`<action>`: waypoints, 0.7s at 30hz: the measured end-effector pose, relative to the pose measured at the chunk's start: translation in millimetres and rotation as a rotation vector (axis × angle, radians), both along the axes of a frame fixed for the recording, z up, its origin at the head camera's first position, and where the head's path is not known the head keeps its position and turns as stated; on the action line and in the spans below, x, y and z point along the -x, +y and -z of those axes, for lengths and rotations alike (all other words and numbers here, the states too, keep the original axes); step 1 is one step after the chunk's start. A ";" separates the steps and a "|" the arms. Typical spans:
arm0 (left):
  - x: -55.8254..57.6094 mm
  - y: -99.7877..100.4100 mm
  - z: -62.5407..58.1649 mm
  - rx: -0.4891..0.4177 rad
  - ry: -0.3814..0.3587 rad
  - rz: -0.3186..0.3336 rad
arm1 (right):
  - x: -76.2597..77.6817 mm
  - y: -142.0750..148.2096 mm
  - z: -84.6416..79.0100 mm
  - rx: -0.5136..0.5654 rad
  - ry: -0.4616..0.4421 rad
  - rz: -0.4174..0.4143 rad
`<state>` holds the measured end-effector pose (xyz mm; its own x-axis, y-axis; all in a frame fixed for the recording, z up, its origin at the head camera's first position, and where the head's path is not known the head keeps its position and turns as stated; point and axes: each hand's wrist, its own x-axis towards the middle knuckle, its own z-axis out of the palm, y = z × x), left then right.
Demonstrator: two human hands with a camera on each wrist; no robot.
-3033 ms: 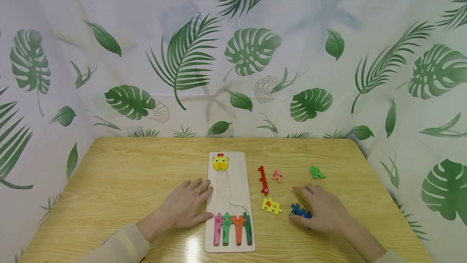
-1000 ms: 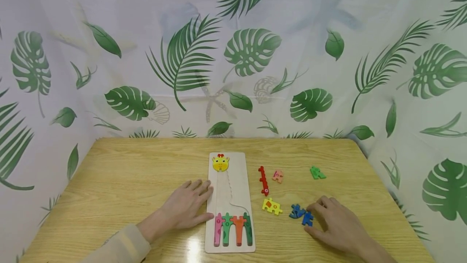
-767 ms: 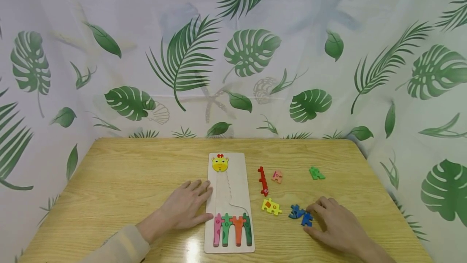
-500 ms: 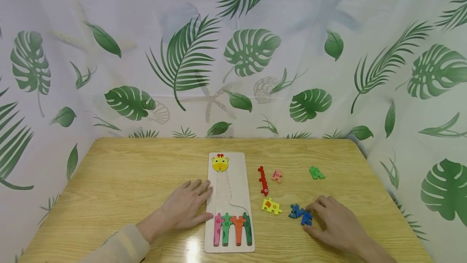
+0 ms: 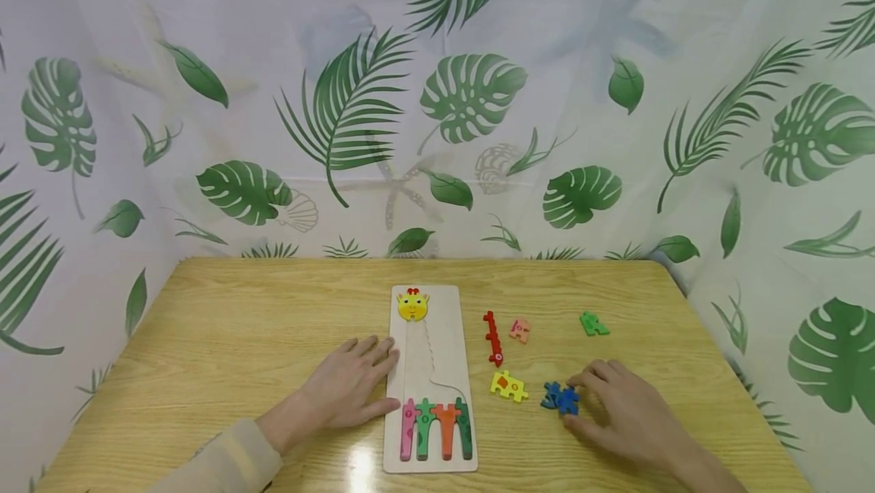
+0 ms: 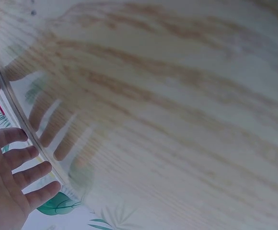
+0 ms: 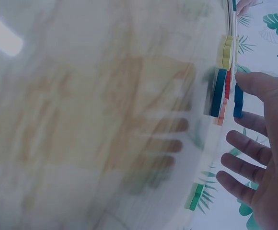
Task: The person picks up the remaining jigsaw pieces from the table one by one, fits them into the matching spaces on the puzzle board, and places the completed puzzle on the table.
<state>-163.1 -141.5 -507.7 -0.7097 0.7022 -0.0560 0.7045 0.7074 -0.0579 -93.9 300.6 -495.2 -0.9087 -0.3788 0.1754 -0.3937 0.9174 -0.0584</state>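
Thumb and forefinger of the right hand [image 5: 625, 409] pinched a blue jigsaw piece [image 5: 569, 400] by its ends, and the right wrist view showed it raised a little off the tabletop, the other three fingers loosely extended and apart. A second blue piece [image 5: 550, 396] lay on the wooden table [image 5: 273, 311] just beside it, partly overlapped by the first in the head view.

The left hand [image 5: 342, 387] lay palm down by the left long side of the giraffe puzzle board [image 5: 444, 341], its fingers spread, with the tips of the thumb and forefinger over the board's edge; how hard it pressed I could not tell. The board stood lengthwise near the middle of the table, between the two hands. A yellow giraffe head [image 5: 413, 307] sat at its far end, and four leg pieces, pink [image 5: 408, 432], green [image 5: 424, 432], orange [image 5: 447, 432] and dark green [image 5: 465, 432], stood in a row at its near end, below a curved outline.

Right of the board lay a red strip [image 5: 494, 341], with a salmon-pink piece [image 5: 519, 330] beside it, a yellow piece [image 5: 509, 387] nearer the person, and a light-green piece [image 5: 593, 323] farther right. A leaf-print curtain [image 5: 478, 204] hung behind the table.
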 end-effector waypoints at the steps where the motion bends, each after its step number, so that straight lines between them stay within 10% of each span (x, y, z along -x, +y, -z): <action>1: 0.1 0.1 0.2 0.001 -0.001 -0.001 | 0.5 -0.9 0.0 0.002 -0.001 -0.003; 21: -1.7 -0.3 -2.8 -0.001 -0.006 -0.006 | 17.0 -21.6 2.3 0.056 0.075 -0.115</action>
